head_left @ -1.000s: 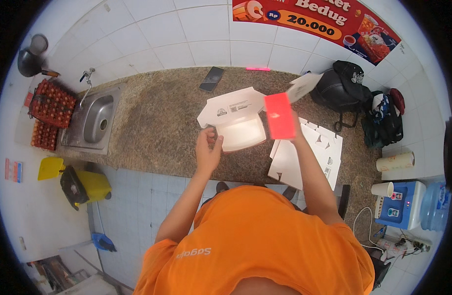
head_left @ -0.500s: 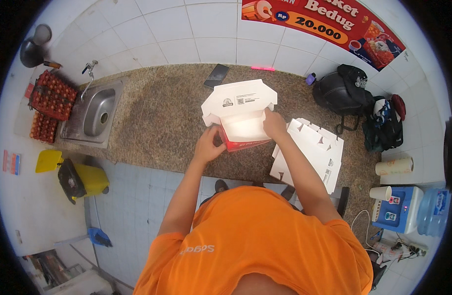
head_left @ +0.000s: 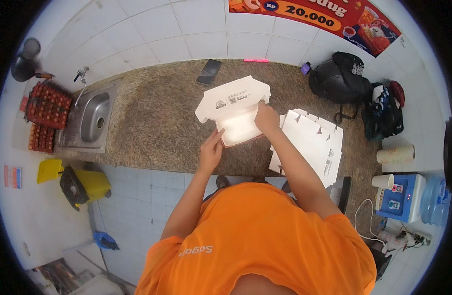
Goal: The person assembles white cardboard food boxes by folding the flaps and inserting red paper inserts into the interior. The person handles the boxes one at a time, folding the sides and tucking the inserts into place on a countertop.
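A cardboard food box (head_left: 238,130), white inside with a red outer side, is over the granite counter with its printed lid flap (head_left: 233,98) standing open toward the wall. At the box's left front corner my left hand (head_left: 211,150) grips the wall, fingertips at its edge. My right hand (head_left: 267,119) is closed on the right wall, near where the lid joins it. The bottom of the box is hidden. To the right, partly under my right forearm, lies a stack of flat white box blanks (head_left: 312,142).
A black phone (head_left: 208,72) and a pink strip (head_left: 256,60) lie near the wall. Black bags (head_left: 340,81) stand at the back right, with a plastic roll (head_left: 395,154) and a water dispenser (head_left: 400,197) nearer. Leftward are a sink (head_left: 94,118) and egg trays (head_left: 47,108).
The box has tilted toward me, so its red front shows much less. My left hand has shifted along its left front corner; my right hand keeps its hold. The view has shifted slightly.
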The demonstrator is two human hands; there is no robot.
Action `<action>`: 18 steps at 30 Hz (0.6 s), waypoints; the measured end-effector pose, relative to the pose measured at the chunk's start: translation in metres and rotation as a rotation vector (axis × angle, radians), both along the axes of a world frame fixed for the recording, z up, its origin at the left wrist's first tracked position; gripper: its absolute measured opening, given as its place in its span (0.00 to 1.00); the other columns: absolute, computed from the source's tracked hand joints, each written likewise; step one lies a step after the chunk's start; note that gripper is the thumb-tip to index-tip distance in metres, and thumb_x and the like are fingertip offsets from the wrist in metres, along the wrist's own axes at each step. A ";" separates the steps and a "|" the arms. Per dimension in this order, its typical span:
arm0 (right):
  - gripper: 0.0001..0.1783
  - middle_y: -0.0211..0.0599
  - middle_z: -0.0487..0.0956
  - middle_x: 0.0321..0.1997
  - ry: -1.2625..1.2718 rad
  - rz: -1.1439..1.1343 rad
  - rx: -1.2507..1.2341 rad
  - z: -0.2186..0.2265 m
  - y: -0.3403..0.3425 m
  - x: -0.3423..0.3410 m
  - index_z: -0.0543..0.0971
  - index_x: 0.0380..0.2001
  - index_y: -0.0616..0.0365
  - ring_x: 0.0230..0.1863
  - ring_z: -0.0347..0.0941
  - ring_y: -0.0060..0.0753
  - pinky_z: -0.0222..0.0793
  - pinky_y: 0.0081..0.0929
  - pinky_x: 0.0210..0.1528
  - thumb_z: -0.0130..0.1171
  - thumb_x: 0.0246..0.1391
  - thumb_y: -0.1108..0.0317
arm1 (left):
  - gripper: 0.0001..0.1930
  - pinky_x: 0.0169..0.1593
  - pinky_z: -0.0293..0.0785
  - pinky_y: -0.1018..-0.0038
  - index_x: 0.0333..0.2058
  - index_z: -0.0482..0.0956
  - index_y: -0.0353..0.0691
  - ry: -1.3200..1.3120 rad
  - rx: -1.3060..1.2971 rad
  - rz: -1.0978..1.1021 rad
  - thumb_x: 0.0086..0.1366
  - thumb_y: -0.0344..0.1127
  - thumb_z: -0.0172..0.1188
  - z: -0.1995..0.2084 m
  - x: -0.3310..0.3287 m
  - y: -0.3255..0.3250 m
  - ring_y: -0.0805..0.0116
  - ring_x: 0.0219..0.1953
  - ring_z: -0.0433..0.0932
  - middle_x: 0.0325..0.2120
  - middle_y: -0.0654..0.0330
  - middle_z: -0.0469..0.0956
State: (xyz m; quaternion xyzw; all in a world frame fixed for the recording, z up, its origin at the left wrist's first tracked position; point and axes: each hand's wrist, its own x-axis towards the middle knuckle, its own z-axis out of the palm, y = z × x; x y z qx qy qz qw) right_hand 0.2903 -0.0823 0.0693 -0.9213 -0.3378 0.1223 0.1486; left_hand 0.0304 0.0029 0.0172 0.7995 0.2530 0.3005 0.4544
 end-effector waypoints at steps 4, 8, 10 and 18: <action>0.20 0.59 0.85 0.50 -0.022 0.005 0.103 -0.009 -0.006 -0.003 0.75 0.53 0.61 0.51 0.84 0.63 0.80 0.57 0.53 0.57 0.66 0.57 | 0.18 0.64 0.75 0.59 0.59 0.83 0.37 -0.014 -0.033 0.037 0.73 0.31 0.61 0.011 0.006 -0.005 0.41 0.64 0.79 0.62 0.35 0.78; 0.32 0.57 0.84 0.51 0.002 0.006 0.110 -0.015 -0.013 0.002 0.75 0.56 0.62 0.52 0.84 0.60 0.79 0.55 0.54 0.57 0.68 0.41 | 0.20 0.62 0.75 0.61 0.62 0.80 0.37 0.016 0.044 0.045 0.74 0.34 0.62 0.008 0.006 -0.008 0.48 0.60 0.80 0.62 0.41 0.78; 0.37 0.56 0.84 0.54 0.101 0.017 0.219 -0.018 -0.022 0.013 0.74 0.60 0.63 0.56 0.82 0.58 0.77 0.53 0.57 0.54 0.69 0.38 | 0.23 0.62 0.74 0.61 0.65 0.77 0.37 0.017 0.098 0.032 0.74 0.35 0.62 0.003 0.008 -0.008 0.51 0.60 0.79 0.62 0.43 0.77; 0.45 0.47 0.68 0.75 0.183 0.416 -0.206 0.038 -0.219 -0.002 0.76 0.65 0.50 0.73 0.64 0.58 0.64 0.54 0.71 0.81 0.46 0.47 | 0.20 0.64 0.72 0.55 0.55 0.77 0.32 -0.097 0.379 0.073 0.68 0.34 0.67 0.047 0.012 -0.040 0.43 0.61 0.76 0.57 0.41 0.77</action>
